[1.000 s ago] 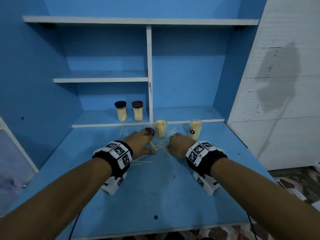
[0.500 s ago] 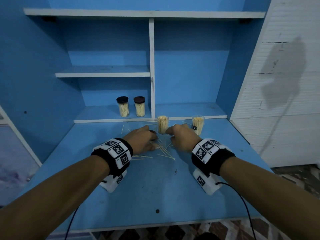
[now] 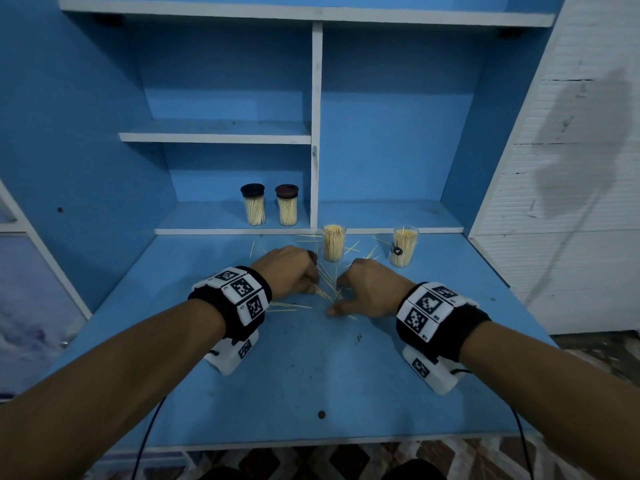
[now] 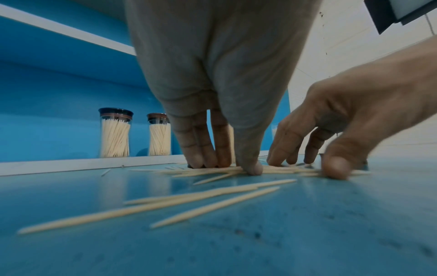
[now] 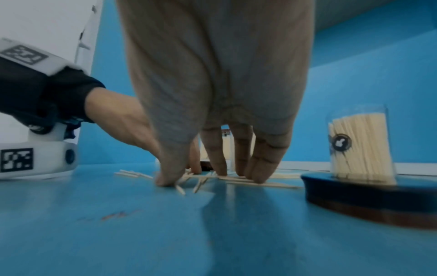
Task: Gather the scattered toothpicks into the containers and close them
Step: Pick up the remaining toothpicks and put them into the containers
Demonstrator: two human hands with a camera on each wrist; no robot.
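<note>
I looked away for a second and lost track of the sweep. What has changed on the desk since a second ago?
Both hands drew back toward the person, raking the loose toothpicks into a tighter pile. The left hand has come off the dark lid it covered; the right hand spread its fingers onto the pile. Nothing is lifted yet. Both open jars and both capped jars stayed put.

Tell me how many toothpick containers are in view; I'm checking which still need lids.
4. Two lidded containers stand on the low shelf, left of the divider. Two open containers stand on the desk beyond the hands.
</note>
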